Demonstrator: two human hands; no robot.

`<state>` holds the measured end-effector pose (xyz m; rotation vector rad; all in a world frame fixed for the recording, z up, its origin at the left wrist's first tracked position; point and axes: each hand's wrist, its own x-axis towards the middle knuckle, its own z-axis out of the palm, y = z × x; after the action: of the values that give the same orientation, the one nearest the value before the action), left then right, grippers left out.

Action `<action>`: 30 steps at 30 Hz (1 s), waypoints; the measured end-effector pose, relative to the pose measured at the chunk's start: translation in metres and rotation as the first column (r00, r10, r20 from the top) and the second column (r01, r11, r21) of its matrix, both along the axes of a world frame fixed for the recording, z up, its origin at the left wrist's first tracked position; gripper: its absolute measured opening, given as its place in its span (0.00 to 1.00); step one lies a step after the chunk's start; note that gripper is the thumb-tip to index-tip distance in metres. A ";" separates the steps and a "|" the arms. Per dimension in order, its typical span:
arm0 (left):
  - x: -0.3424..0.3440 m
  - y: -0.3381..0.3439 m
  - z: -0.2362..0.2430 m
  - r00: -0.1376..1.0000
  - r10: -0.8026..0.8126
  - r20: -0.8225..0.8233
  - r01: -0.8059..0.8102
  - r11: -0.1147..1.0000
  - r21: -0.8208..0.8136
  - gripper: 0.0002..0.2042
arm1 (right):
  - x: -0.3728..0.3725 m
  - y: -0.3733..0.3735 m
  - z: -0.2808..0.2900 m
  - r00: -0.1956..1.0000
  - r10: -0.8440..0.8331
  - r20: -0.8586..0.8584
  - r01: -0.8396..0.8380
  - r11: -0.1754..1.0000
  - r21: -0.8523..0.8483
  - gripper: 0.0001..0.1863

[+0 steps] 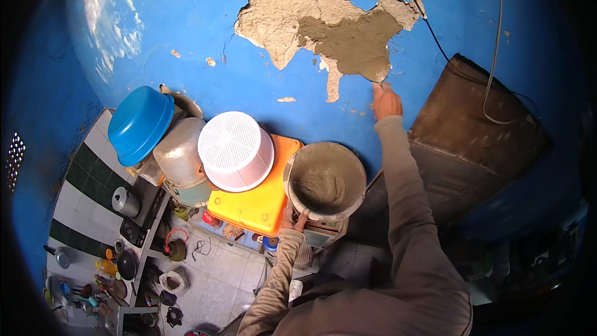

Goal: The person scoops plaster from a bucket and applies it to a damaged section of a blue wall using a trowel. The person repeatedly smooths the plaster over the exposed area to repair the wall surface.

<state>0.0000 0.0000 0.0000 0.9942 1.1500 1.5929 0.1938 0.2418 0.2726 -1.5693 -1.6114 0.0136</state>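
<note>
My right hand is raised to the blue wall, its fingers closed round what looks like a trowel. The tool lies against the lower edge of a dark, wet mortar patch, and most of it is hard to make out. Around the mortar, bare rough plaster shows where the paint has broken away. My left hand grips the near left side of a round grey bucket, thumb up by its rim. Wet mortar sits inside the bucket.
Left of the bucket, a white perforated basket rests upside down on a yellow-orange lid. Beyond are a metal pot and blue basin. A brown panel and hanging cables are at right. Kitchenware crowds the lower left.
</note>
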 end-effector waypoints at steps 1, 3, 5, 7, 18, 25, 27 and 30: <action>-0.002 0.000 -0.004 0.999 0.007 -0.034 -0.007 1.000 -0.009 0.32 | 0.004 -0.007 0.004 0.999 0.016 -0.033 -0.017 1.000 -0.026 0.22; 0.000 0.013 0.001 0.997 0.018 -0.071 -0.017 1.000 0.007 0.32 | 0.017 -0.002 0.012 0.998 0.037 -0.041 -0.035 0.999 0.041 0.22; -0.001 0.008 0.017 0.995 0.011 -0.096 -0.013 1.000 -0.016 0.32 | 0.037 0.008 -0.006 1.000 0.030 -0.009 -0.028 0.988 0.152 0.22; -0.002 0.008 0.003 0.985 0.022 -0.170 -0.027 0.999 -0.029 0.32 | 0.053 0.012 -0.021 0.997 0.068 -0.048 -0.061 0.990 0.129 0.22; 0.003 0.002 -0.004 0.998 0.026 -0.063 -0.023 0.998 0.054 0.33 | 0.111 -0.087 -0.067 0.986 0.166 0.002 -0.165 0.982 -0.091 0.20; 0.002 0.003 -0.022 0.963 0.103 -0.247 -0.097 0.995 0.036 0.34 | 0.060 -0.134 -0.065 0.541 0.287 0.790 -0.261 0.951 -0.166 0.15; 0.003 0.003 -0.013 0.972 0.101 -0.214 -0.096 0.995 0.035 0.33 | 0.052 -0.117 -0.085 0.472 0.273 0.838 -0.374 0.923 -0.090 0.14; 0.005 0.003 -0.013 0.989 0.084 -0.126 -0.078 0.996 0.052 0.33 | 0.039 -0.094 -0.116 0.363 0.206 0.909 -0.468 0.883 -0.014 0.13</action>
<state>0.0050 0.0032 -0.0129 1.1060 1.2587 1.6462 0.2329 0.1473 0.1565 -0.9786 -2.6305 -0.9436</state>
